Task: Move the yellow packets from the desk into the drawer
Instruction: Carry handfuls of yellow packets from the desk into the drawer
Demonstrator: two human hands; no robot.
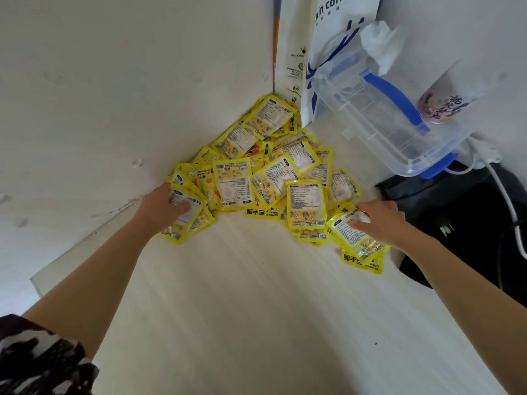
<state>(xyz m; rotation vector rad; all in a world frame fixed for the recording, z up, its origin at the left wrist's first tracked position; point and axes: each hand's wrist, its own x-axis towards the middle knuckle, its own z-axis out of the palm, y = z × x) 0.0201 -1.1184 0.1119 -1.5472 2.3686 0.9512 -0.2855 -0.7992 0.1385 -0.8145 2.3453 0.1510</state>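
A heap of several yellow hand-warmer packets [268, 166] lies in the far corner of the pale desk [242, 295], against the wall. My left hand [162, 206] grips a few packets [185, 220] at the heap's left edge, thumb on top. My right hand [379, 218] pinches a packet [353, 235] at the heap's right edge, above another packet lying flat. No drawer is in view.
A clear plastic box with blue handles [385, 121] stands at the back right, next to a white paper coffee bag [330, 38] and a cup [445, 101]. A black bag [462, 223] with a white cable lies at the desk's right edge.
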